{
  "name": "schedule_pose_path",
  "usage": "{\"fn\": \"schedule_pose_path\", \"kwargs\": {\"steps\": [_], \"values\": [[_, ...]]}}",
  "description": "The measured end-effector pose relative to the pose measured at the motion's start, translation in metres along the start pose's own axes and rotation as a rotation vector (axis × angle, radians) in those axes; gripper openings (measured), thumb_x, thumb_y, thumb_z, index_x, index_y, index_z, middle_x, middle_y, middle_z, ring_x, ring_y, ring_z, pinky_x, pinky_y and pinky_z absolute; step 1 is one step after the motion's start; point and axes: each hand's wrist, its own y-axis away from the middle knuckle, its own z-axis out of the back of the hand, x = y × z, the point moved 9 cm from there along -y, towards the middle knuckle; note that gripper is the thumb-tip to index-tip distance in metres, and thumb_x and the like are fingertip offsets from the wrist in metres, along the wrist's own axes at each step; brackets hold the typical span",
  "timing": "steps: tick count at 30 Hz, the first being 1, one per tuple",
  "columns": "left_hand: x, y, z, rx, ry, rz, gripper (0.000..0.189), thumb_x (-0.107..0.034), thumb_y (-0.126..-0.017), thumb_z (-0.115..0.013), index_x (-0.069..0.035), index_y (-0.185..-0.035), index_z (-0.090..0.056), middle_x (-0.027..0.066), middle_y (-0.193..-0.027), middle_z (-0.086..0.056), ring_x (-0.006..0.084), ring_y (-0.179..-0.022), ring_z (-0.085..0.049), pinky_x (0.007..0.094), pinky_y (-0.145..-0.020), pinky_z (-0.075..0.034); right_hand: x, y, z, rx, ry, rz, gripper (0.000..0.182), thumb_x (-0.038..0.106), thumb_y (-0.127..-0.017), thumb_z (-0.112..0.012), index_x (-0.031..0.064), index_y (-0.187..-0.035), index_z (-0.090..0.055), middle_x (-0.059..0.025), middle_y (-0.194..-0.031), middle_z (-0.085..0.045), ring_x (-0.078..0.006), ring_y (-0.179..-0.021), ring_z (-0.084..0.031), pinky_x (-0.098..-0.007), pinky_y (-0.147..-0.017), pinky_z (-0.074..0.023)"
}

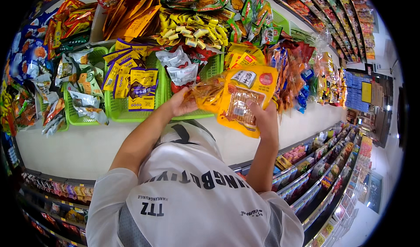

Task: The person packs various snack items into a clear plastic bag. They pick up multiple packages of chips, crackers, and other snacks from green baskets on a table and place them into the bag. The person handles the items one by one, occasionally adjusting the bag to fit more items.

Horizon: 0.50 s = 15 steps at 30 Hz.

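Observation:
My right hand [262,116] grips a yellow-orange snack packet [247,99] with a see-through window, thumb on its front. At the packet's left, my left hand [183,102] holds the end of a clear plastic bag [208,93] with orange-yellow packets in it. The bag's right end lies behind the big packet, so whether they are joined is hidden. Beyond my left hand, silver-topped red packets [182,73] lie in a green plastic basket [210,71]. Yellow and purple packets [143,89] fill part of the green basket to the left.
Piles of snack packets line the far side: orange packets [137,20], yellow sachets [193,30] and green packets [262,20]. At the left are white packets [87,106] in a green basket and blue packets [31,53]. Stocked shelves [315,168] stand at the lower right, others at the lower left [62,211].

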Motion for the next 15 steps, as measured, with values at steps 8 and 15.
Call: {"fn": "schedule_pose_path", "kwargs": {"steps": [8, 15], "values": [[-0.017, -0.004, -0.051, -0.014, -1.177, -0.475, 0.081, -0.05, -0.095, -0.072, -0.011, -0.159, -0.039, 0.0163, -0.155, -0.05, 0.0319, -0.139, -0.05, 0.0419, -0.116, -0.042, -0.016, 0.003, -0.018, 0.043, -0.033, -0.06, 0.039, 0.007, -0.092, -0.071, -0.0018, -0.129, -0.063, -0.0067, -0.115, -0.072, -0.0133, -0.097, -0.067, -0.0312, -0.086, -0.0558], [-0.026, -0.056, -0.065, -0.113, -1.195, -0.553, 0.084, -0.045, -0.091, -0.077, 0.0, -0.152, -0.042, 0.0207, -0.146, -0.056, 0.0348, -0.133, -0.054, 0.0436, -0.117, -0.04, -0.03, -0.015, -0.042, 0.284, -0.058, -0.004, 0.04, 0.007, -0.091, -0.074, -0.0009, -0.129, -0.063, -0.0062, -0.114, -0.073, -0.0127, -0.092, -0.067, -0.0289, -0.079, -0.055]]}}
